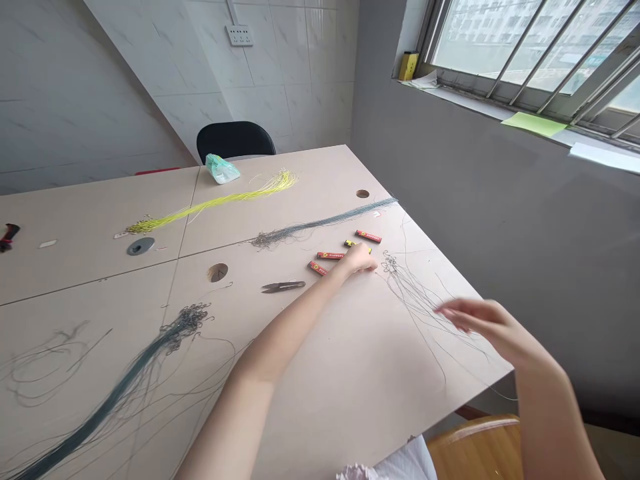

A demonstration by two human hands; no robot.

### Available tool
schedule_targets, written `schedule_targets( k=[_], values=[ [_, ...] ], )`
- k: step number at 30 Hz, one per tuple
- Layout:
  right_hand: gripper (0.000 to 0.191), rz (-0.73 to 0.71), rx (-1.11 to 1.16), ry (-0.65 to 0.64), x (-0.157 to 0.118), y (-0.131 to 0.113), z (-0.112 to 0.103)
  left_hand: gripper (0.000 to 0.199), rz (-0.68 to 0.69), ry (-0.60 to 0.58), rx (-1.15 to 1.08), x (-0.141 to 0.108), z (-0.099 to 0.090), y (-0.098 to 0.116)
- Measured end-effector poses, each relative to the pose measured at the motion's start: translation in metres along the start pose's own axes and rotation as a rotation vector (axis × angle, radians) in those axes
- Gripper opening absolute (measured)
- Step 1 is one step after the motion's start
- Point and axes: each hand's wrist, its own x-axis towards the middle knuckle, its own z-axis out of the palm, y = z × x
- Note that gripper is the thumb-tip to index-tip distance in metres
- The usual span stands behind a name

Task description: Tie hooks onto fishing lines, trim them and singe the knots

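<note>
My left hand (359, 258) reaches to the small labelled sticks on the table, its fingers bent down by a yellow-and-black stick (350, 244); what its fingertips hold, if anything, is hidden. Around it lie red sticks (369, 236), one partly behind my wrist. Slightly blurred, my right hand (470, 316) is over a loose spread of thin wires with hooked ends (407, 283), fingers extended, nothing visible in them. Small thread snips (283, 287) lie left of my left forearm.
A dark teal wire bundle (145, 363) lies at left, a grey-blue one (325, 221) and a yellow one (225, 199) farther back. Also there: a plastic bag (222, 169), a grey disc (141, 246), a black chair (236, 139) and a wooden chair (480, 450).
</note>
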Motion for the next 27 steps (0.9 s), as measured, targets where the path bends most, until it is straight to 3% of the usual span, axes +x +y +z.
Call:
schedule_targets(
  k=[1,5,8,11,13,16,18,27],
  values=[
    [0.04,0.0,-0.056,-0.047,0.024,-0.008,0.005,0.036,-0.002,0.012,-0.001,0.001,-0.001,-0.001],
    [0.032,-0.045,-0.257,0.088,0.102,-0.028,0.025,0.035,0.01,0.095,-0.035,0.003,-0.002,-0.009],
    [0.025,-0.033,-0.337,0.182,0.139,-0.031,0.033,0.035,0.033,0.177,-0.058,0.0,-0.001,-0.017],
    [0.02,-0.022,-0.368,0.177,0.164,-0.034,0.033,0.025,0.064,0.234,-0.058,-0.008,-0.003,-0.023],
    [0.015,-0.015,-0.38,0.121,0.176,-0.038,0.031,0.022,0.095,0.26,-0.06,-0.015,-0.005,-0.027],
    [0.012,-0.015,-0.412,0.057,0.186,-0.043,0.031,0.039,0.142,0.284,-0.082,-0.028,-0.006,-0.032],
    [0.013,-0.022,-0.448,0.048,0.19,-0.046,0.034,0.04,0.168,0.286,-0.104,-0.039,-0.005,-0.037],
    [0.025,-0.128,-0.612,0.171,0.189,-0.044,0.043,0.035,0.207,0.16,-0.203,-0.092,0.016,-0.068]
  ],
)
